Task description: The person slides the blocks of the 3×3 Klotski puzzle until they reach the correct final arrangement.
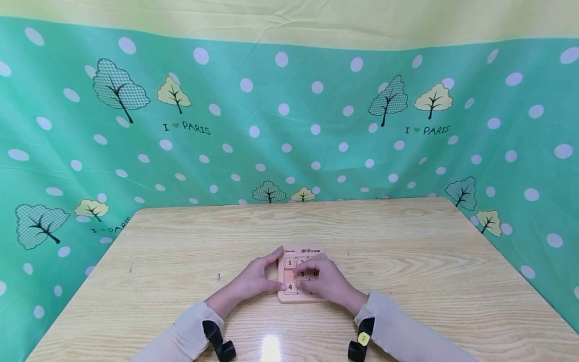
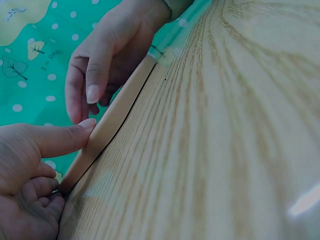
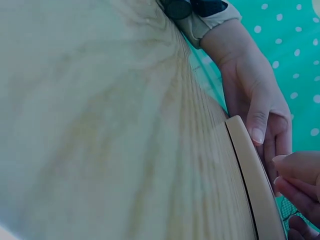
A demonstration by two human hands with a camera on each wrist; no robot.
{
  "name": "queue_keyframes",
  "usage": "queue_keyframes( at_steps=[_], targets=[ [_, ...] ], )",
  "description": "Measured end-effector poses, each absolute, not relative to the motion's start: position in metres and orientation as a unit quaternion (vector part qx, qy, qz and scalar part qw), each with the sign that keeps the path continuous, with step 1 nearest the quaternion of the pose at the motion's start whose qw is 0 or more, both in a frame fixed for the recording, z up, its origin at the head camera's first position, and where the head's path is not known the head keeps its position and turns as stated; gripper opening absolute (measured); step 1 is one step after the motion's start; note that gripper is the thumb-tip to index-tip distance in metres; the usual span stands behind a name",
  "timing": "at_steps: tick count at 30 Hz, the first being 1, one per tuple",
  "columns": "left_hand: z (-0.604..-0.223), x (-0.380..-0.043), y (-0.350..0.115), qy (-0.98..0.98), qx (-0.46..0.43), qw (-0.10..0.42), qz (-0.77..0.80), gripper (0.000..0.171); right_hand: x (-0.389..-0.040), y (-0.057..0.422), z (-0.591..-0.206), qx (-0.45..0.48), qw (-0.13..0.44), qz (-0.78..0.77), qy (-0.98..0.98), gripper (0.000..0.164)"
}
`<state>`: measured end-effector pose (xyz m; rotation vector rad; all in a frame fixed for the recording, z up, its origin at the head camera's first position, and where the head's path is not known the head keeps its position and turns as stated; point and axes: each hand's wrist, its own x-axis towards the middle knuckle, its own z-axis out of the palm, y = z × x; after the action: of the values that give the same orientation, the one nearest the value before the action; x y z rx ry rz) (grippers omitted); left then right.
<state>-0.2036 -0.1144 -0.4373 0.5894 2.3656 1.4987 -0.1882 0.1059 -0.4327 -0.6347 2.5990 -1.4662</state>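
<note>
A pink number slide puzzle (image 1: 302,297) lies flat on the table, with tiles marked 1, 5, 6 and 4 showing and a vacant slot between 1 and 4. My left hand (image 1: 253,277) grips its left side, index finger at the top corner and thumb beside the 4 tile; the left wrist view has that thumb (image 2: 75,136) on the board's rim. Over the tiles is my right hand (image 1: 329,281), fingertips by the vacant slot and thumb lower down, with a gap between them. It hides several tiles on the right and bottom.
The wooden table (image 1: 181,236) extends around the puzzle on all sides. Behind it hangs a green dotted curtain (image 1: 298,115) printed with trees. Dark camera straps (image 1: 217,337) circle both wrists over light sleeves.
</note>
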Motion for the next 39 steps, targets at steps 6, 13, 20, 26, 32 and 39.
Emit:
queue_keyframes(
  at_steps=[6, 13, 20, 26, 32, 39],
  targets=[
    [-0.4373, -0.2034, -0.1142, 0.82, 0.204, 0.139, 0.517, 0.092, -0.1827, 0.1046, -0.4344, -0.223, 0.041, -0.471, 0.852, 0.022],
    [-0.4367, -0.2037, -0.1135, 0.822, 0.207, 0.136, 0.512, 0.092, -0.1807, 0.1052, -0.4355, -0.236, 0.045, -0.475, 0.847, 0.019],
    [-0.435, -0.2025, -0.1138, 0.819, 0.204, 0.14, 0.518, 0.092, -0.1804, 0.1052, -0.435, -0.242, 0.057, -0.468, 0.848, 0.022],
    [-0.4349, -0.2026, -0.1142, 0.818, 0.203, 0.142, 0.519, 0.091, -0.1819, 0.1031, -0.4351, -0.241, 0.049, -0.455, 0.856, 0.022],
    [-0.4363, -0.2035, -0.1147, 0.819, 0.205, 0.139, 0.518, 0.092, -0.184, 0.0996, -0.436, -0.235, 0.023, -0.439, 0.867, 0.022],
    [-0.4373, -0.204, -0.1149, 0.818, 0.202, 0.14, 0.519, 0.093, -0.1874, 0.0971, -0.4332, -0.22, 0.026, -0.446, 0.867, 0.022]
  ],
)
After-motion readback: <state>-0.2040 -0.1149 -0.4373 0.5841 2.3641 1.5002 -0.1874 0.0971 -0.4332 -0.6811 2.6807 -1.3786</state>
